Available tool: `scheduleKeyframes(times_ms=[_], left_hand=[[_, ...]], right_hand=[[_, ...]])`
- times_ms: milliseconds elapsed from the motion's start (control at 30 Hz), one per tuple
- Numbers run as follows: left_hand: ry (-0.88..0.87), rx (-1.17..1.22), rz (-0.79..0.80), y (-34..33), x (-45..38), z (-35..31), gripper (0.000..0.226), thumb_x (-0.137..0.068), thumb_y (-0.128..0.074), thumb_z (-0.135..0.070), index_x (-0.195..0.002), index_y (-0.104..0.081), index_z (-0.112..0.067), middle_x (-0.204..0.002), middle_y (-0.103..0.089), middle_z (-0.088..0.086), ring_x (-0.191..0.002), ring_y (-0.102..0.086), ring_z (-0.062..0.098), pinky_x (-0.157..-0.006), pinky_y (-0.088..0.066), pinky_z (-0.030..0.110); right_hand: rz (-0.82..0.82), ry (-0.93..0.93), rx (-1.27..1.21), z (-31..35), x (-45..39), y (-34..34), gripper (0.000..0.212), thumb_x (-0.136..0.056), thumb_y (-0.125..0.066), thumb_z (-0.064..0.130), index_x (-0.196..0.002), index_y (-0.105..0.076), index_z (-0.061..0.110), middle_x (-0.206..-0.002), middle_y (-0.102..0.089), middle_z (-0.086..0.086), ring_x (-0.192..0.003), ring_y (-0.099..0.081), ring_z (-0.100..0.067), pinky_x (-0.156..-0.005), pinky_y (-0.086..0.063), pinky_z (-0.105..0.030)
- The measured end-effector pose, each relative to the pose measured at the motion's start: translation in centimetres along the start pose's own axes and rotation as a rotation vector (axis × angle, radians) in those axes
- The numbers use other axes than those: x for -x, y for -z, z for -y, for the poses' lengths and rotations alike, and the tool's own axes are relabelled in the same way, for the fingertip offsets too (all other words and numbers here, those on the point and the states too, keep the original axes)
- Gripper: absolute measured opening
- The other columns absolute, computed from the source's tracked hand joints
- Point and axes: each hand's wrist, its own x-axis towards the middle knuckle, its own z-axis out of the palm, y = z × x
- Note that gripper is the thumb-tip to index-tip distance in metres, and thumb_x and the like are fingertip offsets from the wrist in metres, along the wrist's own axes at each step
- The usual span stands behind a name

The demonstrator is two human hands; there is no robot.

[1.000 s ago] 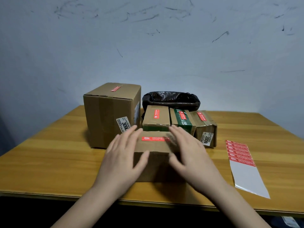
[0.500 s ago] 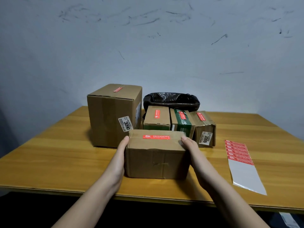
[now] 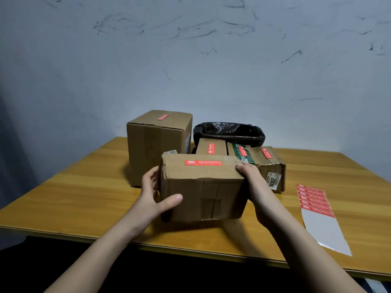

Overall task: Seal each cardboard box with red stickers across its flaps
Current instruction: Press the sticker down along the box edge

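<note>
A brown cardboard box (image 3: 203,197) with a red sticker (image 3: 203,163) across its top flaps is held between both hands, lifted a little off the table with a shadow under it. My left hand (image 3: 155,197) grips its left end, thumb across the front face. My right hand (image 3: 255,185) grips its right end, fingers over the top corner. A sticker sheet (image 3: 317,206) with several red stickers lies at the right.
Behind stand a tall sealed box (image 3: 156,144), three small sealed boxes (image 3: 211,147) (image 3: 241,152) (image 3: 268,161) and a black-lined bin (image 3: 229,132). The wooden table (image 3: 74,197) ends near me; a grey wall rises behind.
My hands moved from pressing the box top to its two ends, then raised the box and brought it closer; my left thumb now wraps the front face.
</note>
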Motion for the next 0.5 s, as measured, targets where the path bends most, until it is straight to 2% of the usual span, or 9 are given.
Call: scheduleKeyframes(times_ms=[133, 233, 300, 333, 367, 433, 500], left_hand=[[-0.052, -0.041, -0.07, 2.7, 1.0, -0.8, 0.128, -0.022, -0.083, -0.073, -0.127, -0.021, -0.033, -0.129, -0.046, -0.017, -0.12, -0.047, -0.001, -0.102, -0.038, 0.024], [-0.083, -0.057, -0.16, 4.5, 2.2, -1.6, 0.127, -0.023, -0.086, -0.067, -0.126, -0.023, -0.029, -0.122, -0.051, -0.02, -0.114, -0.051, 0.0, -0.096, -0.042, 0.022], [-0.105, -0.063, -0.221, 5.6, 2.8, -2.0, 0.111, -0.047, -0.093, -0.042, -0.131, -0.021, -0.03, -0.117, -0.05, -0.023, -0.112, -0.052, 0.003, -0.083, -0.044, 0.011], [-0.105, -0.068, -0.263, 6.3, 3.2, -2.2, 0.101, -0.06, -0.09, -0.028, -0.134, -0.021, -0.032, -0.116, -0.049, -0.022, -0.113, -0.051, 0.006, -0.078, -0.043, 0.008], [-0.104, -0.077, -0.296, 7.0, 3.6, -2.3, 0.097, -0.064, -0.087, -0.024, -0.136, -0.021, -0.032, -0.119, -0.05, -0.019, -0.116, -0.049, 0.009, -0.078, -0.042, 0.008], [-0.125, -0.094, -0.357, 9.1, 4.4, -2.4, 0.109, -0.05, -0.091, -0.044, -0.136, -0.026, -0.03, -0.128, -0.049, -0.01, -0.121, -0.047, 0.012, -0.089, -0.041, 0.015], [-0.112, -0.125, -0.424, 10.9, 5.5, -2.4, 0.132, -0.024, -0.086, -0.064, -0.137, -0.029, -0.027, -0.136, -0.045, -0.005, -0.127, -0.044, 0.013, -0.102, -0.037, 0.026]], right_hand=[[0.074, 0.056, 0.062, 2.0, -0.3, -1.7, 0.018, -0.096, -0.045, 0.038, -0.105, -0.054, 0.026, -0.098, -0.052, 0.004, -0.087, -0.048, -0.009, -0.07, -0.035, -0.028], [0.137, 0.116, 0.12, 3.5, -0.6, -4.1, 0.016, -0.096, -0.045, 0.04, -0.099, -0.054, 0.026, -0.096, -0.051, 0.005, -0.088, -0.046, -0.01, -0.069, -0.033, -0.029], [0.168, 0.159, 0.135, 4.4, -0.9, -5.9, 0.018, -0.095, -0.046, 0.038, -0.095, -0.058, 0.025, -0.1, -0.054, 0.002, -0.09, -0.047, -0.012, -0.07, -0.034, -0.029], [0.194, 0.175, 0.137, 4.8, -0.9, -6.9, 0.019, -0.096, -0.046, 0.037, -0.092, -0.059, 0.024, -0.1, -0.054, 0.001, -0.09, -0.047, -0.013, -0.071, -0.034, -0.029], [0.219, 0.187, 0.134, 5.1, -1.0, -7.9, 0.02, -0.096, -0.045, 0.038, -0.09, -0.059, 0.024, -0.099, -0.054, 0.001, -0.091, -0.047, -0.013, -0.071, -0.033, -0.029], [0.264, 0.213, 0.137, 5.7, -1.2, -10.1, 0.023, -0.097, -0.042, 0.04, -0.099, -0.06, 0.025, -0.101, -0.054, 0.006, -0.099, -0.044, -0.011, -0.076, -0.03, -0.026], [0.316, 0.231, 0.126, 6.3, -1.3, -12.4, 0.034, -0.099, -0.039, 0.043, -0.121, -0.058, 0.024, -0.116, -0.055, 0.007, -0.111, -0.044, -0.009, -0.086, -0.029, -0.023]])
